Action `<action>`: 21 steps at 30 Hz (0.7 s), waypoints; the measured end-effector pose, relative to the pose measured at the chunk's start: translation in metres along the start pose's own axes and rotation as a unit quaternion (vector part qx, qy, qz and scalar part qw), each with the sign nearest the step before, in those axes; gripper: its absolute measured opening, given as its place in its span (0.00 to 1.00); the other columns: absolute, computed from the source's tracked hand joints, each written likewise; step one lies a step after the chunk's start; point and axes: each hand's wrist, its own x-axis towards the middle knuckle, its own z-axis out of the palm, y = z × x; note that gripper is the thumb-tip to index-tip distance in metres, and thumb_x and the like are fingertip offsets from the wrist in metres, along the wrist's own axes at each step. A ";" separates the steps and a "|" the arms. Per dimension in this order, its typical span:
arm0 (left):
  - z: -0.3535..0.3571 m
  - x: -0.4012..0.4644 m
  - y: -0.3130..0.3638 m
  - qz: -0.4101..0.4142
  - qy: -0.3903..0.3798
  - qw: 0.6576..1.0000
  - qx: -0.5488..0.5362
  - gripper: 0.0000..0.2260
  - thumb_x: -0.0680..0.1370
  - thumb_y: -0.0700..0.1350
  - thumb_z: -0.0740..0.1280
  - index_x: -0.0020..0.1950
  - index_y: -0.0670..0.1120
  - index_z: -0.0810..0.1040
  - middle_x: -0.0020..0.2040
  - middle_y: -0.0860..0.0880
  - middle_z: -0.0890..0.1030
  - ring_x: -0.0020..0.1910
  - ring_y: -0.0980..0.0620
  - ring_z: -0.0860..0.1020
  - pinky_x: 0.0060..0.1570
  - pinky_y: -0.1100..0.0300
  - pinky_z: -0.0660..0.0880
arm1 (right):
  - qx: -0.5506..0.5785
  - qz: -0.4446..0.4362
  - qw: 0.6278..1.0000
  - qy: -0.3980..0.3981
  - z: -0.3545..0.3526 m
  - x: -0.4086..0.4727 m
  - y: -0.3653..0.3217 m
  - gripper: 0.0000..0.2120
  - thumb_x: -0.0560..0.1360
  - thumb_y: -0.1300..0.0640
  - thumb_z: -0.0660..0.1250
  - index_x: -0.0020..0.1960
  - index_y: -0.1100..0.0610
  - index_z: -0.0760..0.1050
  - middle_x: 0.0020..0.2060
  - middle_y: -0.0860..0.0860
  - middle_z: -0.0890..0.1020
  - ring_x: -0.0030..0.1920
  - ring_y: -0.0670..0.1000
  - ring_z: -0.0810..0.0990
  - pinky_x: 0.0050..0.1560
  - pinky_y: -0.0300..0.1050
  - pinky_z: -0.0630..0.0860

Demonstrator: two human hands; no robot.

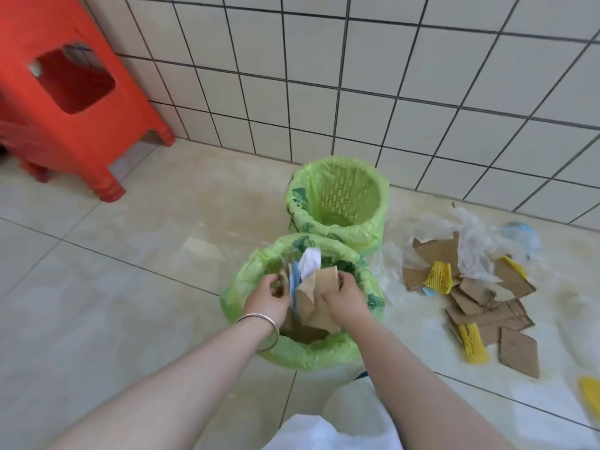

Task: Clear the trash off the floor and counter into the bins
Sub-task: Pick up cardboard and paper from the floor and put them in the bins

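Two bins lined with green bags stand on the tiled floor. Over the near bin (311,354), my left hand (268,295) and my right hand (344,295) together grip a bundle of trash (313,287): brown cardboard pieces, blue and white paper. The bundle stands upright inside the bin's mouth, with more cardboard lying at the bottom. The far bin (337,196) holds nothing that I can see. Right of the bins lies a pile of torn cardboard (487,300), yellow foam nets (440,277) and clear plastic film (474,251).
A red plastic stool (65,92) stands at the back left against the white tiled wall (357,76). Another yellow net (591,397) lies at the right edge. White cloth (341,427) covers my lap at the bottom. Bare floor stretches to the left.
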 end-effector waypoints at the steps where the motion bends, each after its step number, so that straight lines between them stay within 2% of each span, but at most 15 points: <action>1: 0.001 0.005 -0.003 -0.006 -0.008 1.000 0.007 0.26 0.75 0.41 0.66 0.72 0.46 0.64 0.68 0.45 0.74 0.65 0.45 0.73 0.64 0.56 0.68 | -0.015 0.011 1.000 -0.001 0.002 0.000 0.004 0.27 0.77 0.58 0.61 0.74 0.55 0.57 0.66 0.56 0.73 0.59 0.58 0.75 0.50 0.47 0.73; 3: 0.002 0.009 -0.004 -0.010 -0.010 0.999 0.034 0.29 0.75 0.41 0.66 0.74 0.47 0.61 0.71 0.47 0.70 0.68 0.45 0.71 0.66 0.56 0.67 | -0.060 0.006 0.998 0.001 0.002 -0.001 0.010 0.29 0.77 0.58 0.61 0.75 0.56 0.55 0.69 0.56 0.70 0.64 0.58 0.73 0.56 0.47 0.73; 5: 0.008 0.009 0.003 0.013 0.003 0.998 0.058 0.28 0.75 0.42 0.65 0.74 0.48 0.61 0.72 0.48 0.68 0.68 0.45 0.70 0.67 0.55 0.67 | -0.094 -0.019 0.995 -0.001 -0.002 -0.005 0.011 0.24 0.77 0.59 0.60 0.72 0.56 0.62 0.67 0.55 0.72 0.65 0.56 0.73 0.57 0.43 0.71; 7: 0.018 0.003 0.015 0.046 0.011 0.997 0.057 0.24 0.75 0.41 0.64 0.71 0.49 0.65 0.70 0.48 0.71 0.66 0.46 0.72 0.65 0.55 0.69 | -0.091 -0.049 0.995 -0.008 -0.009 -0.012 0.008 0.18 0.77 0.60 0.59 0.67 0.55 0.71 0.64 0.52 0.76 0.63 0.53 0.75 0.58 0.42 0.71; 10: 0.042 -0.009 0.042 0.082 -0.027 0.996 0.016 0.18 0.74 0.38 0.63 0.62 0.52 0.74 0.60 0.50 0.78 0.58 0.47 0.77 0.62 0.54 0.73 | -0.049 -0.076 0.996 0.014 -0.033 -0.024 0.005 0.14 0.76 0.60 0.59 0.59 0.55 0.77 0.52 0.51 0.81 0.50 0.51 0.79 0.49 0.41 0.74; 12: 0.064 -0.017 0.064 0.111 -0.069 0.991 -0.001 0.16 0.71 0.38 0.62 0.48 0.58 0.78 0.51 0.50 0.83 0.51 0.45 0.80 0.60 0.50 0.75 | -0.009 -0.086 0.995 0.044 -0.058 -0.035 0.005 0.17 0.75 0.63 0.57 0.58 0.55 0.78 0.47 0.54 0.82 0.42 0.51 0.78 0.44 0.40 0.74; 14: 0.089 -0.027 0.092 0.148 -0.108 0.983 -0.004 0.14 0.70 0.36 0.61 0.38 0.56 0.78 0.46 0.48 0.82 0.47 0.46 0.80 0.59 0.49 0.75 | 0.016 -0.091 0.991 0.092 -0.092 -0.046 0.009 0.18 0.74 0.65 0.56 0.58 0.56 0.78 0.53 0.56 0.82 0.50 0.55 0.79 0.50 0.41 0.74; 16: 0.118 -0.039 0.124 0.182 -0.137 0.974 0.008 0.12 0.69 0.38 0.61 0.36 0.55 0.77 0.44 0.46 0.81 0.50 0.43 0.80 0.60 0.46 0.75 | 0.044 -0.087 0.984 0.150 -0.130 -0.056 0.018 0.18 0.74 0.65 0.56 0.58 0.56 0.78 0.56 0.57 0.82 0.57 0.57 0.78 0.55 0.43 0.74; 18: 0.152 -0.060 0.158 0.212 -0.171 0.962 0.015 0.12 0.69 0.38 0.62 0.36 0.55 0.78 0.44 0.45 0.80 0.51 0.44 0.80 0.60 0.46 0.75 | 0.075 -0.079 0.971 0.211 -0.170 -0.067 0.033 0.17 0.74 0.64 0.56 0.58 0.57 0.78 0.55 0.59 0.82 0.57 0.59 0.78 0.55 0.47 0.74; 21: 0.215 -0.090 0.195 0.240 -0.224 0.943 0.049 0.13 0.71 0.35 0.64 0.35 0.53 0.77 0.41 0.44 0.79 0.45 0.47 0.77 0.52 0.52 0.74 | 0.118 -0.040 0.953 0.277 -0.228 -0.080 0.068 0.16 0.74 0.63 0.55 0.56 0.57 0.77 0.55 0.58 0.81 0.56 0.59 0.77 0.56 0.50 0.75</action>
